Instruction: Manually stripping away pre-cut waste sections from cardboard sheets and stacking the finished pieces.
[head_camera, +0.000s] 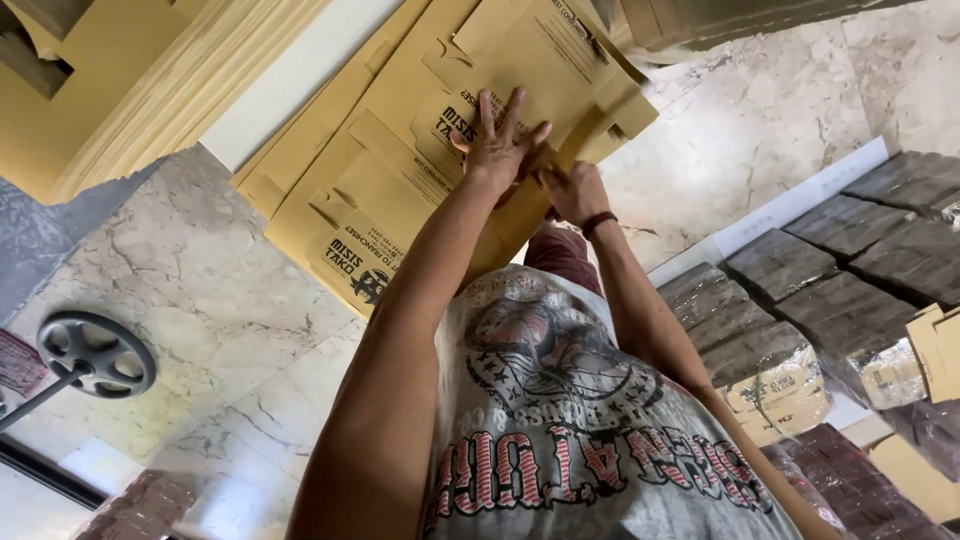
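Fig. Head view, looking down along both arms. A flat die-cut carton blank (520, 60) of tan cardboard was seen lying on top of other flat blanks (350, 215) spread on a pale marbled floor (760, 120).

The left hand (497, 148) was laid flat on the blank, fingers splayed and pressing; nothing was enclosed, so the grip was wide. The right hand (575, 192), w/ a dark wristband, was curled at a folded flap edge just beside the left; the grip looked narrow, pinching the board, though the fingertips were partly hidden.

Handling (judged): the blank appeared light, stiff across panels, yielding only along score lines; matte, not slippery; prone to creasing or tearing at slots. Best taken at panel edges or flaps, not at tabs.

Surroundings: a stack of blanks (120, 90) at upper left; dark bundles in clear film (850, 290) at right; a round grey wheel on a stem (95, 352) at left.
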